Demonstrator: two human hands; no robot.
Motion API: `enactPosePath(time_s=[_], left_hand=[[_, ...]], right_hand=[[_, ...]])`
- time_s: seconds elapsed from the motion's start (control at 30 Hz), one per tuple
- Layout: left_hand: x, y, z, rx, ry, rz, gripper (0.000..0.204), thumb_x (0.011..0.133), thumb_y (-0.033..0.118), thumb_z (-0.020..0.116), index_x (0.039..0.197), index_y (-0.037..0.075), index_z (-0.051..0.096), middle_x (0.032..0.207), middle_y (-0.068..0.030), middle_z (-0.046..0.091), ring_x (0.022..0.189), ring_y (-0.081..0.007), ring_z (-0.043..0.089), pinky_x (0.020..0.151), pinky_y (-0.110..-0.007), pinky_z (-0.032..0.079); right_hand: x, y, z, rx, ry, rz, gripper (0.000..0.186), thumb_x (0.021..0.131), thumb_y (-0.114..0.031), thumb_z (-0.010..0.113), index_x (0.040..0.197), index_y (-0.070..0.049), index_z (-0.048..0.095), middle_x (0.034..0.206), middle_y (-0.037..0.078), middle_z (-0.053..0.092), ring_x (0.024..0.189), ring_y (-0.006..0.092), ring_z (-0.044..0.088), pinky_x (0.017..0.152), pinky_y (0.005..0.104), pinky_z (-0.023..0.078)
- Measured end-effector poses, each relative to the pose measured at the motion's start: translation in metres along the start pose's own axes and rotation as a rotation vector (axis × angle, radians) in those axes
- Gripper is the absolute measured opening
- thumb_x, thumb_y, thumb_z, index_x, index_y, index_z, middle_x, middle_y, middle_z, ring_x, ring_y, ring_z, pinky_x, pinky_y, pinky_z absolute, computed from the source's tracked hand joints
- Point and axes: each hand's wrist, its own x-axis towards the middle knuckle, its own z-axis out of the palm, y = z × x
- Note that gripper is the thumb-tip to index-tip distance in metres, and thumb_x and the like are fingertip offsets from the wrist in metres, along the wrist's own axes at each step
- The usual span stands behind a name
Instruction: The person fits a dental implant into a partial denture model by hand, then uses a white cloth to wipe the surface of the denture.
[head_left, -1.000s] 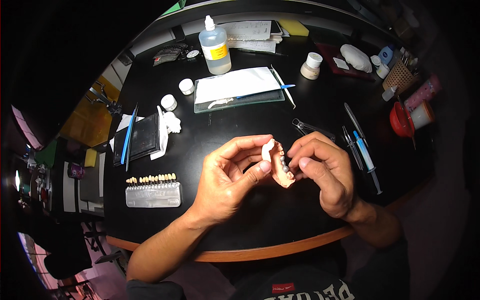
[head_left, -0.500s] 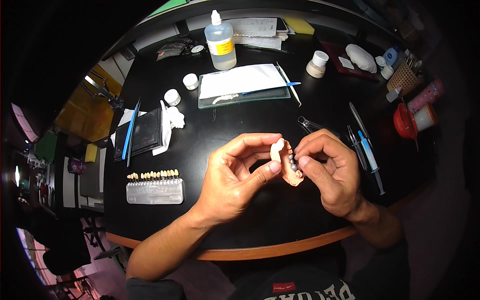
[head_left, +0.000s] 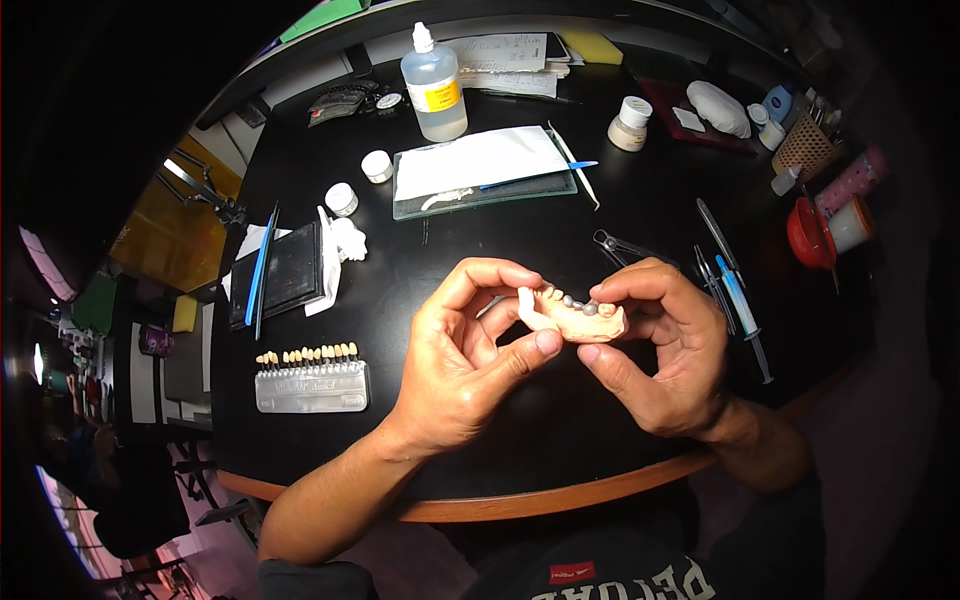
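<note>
While both hands (head_left: 450, 365) pinch it, the dental model (head_left: 566, 322) (teeth (head_left: 590, 309) uppermost) runs lengthwise left to right.

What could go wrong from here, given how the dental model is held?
The model is held above the table by the left hand and right hand; a slip might drop and chip it. The right hand's fingers are close to the grey teeth, so they might nudge them if loose, which the picture can't settle.
</note>
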Motion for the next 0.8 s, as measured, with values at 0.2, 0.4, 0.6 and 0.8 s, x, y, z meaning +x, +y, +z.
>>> enactPosePath(time_s=[0.2, 0.4, 0.6, 0.8], left_hand=[[0.0, 0.001, -0.003, 0.065, -0.057, 0.037, 0.043, 0.086, -0.012, 0.073, 0.123, -0.004, 0.054, 0.12, -0.0124, 0.057, 0.118, -0.0205, 0.062, 0.095, -0.029, 0.059], [-0.001, 0.011, 0.004, 0.12, -0.047, -0.012, 0.038, 0.087, -0.012, 0.073, 0.123, -0.009, 0.06, 0.118, -0.0149, 0.062, 0.12, -0.0253, 0.064, 0.102, -0.036, 0.059], [-0.001, 0.013, 0.004, 0.176, -0.075, -0.027, 0.038, 0.087, -0.011, 0.072, 0.123, -0.009, 0.06, 0.117, -0.0154, 0.062, 0.117, -0.0257, 0.065, 0.101, -0.036, 0.059], [-0.002, 0.013, 0.006, 0.175, -0.037, -0.053, 0.041, 0.085, -0.006, 0.078, 0.124, -0.005, 0.064, 0.117, -0.0124, 0.063, 0.11, -0.0191, 0.065, 0.095, -0.029, 0.055]], right_hand=[[-0.002, 0.0, -0.001, 0.077, 0.02, 0.017, 0.041, 0.081, 0.004, 0.073, 0.12, 0.002, 0.059, 0.106, 0.009, 0.062, 0.096, 0.0129, 0.067, 0.08, 0.0273, 0.062], [-0.004, -0.001, -0.001, 0.236, 0.006, 0.112, 0.042, 0.083, 0.005, 0.07, 0.122, 0.004, 0.055, 0.108, 0.01, 0.06, 0.1, 0.0143, 0.066, 0.084, 0.0279, 0.061], [-0.001, -0.001, -0.004, 0.295, -0.064, 0.146, 0.036, 0.083, 0.005, 0.067, 0.118, 0.006, 0.056, 0.11, 0.011, 0.057, 0.102, 0.0154, 0.064, 0.086, 0.0284, 0.06], [0.001, 0.001, -0.006, 0.261, -0.11, 0.109, 0.031, 0.082, 0.003, 0.067, 0.111, 0.007, 0.059, 0.107, 0.012, 0.056, 0.098, 0.0156, 0.063, 0.082, 0.0281, 0.062]])
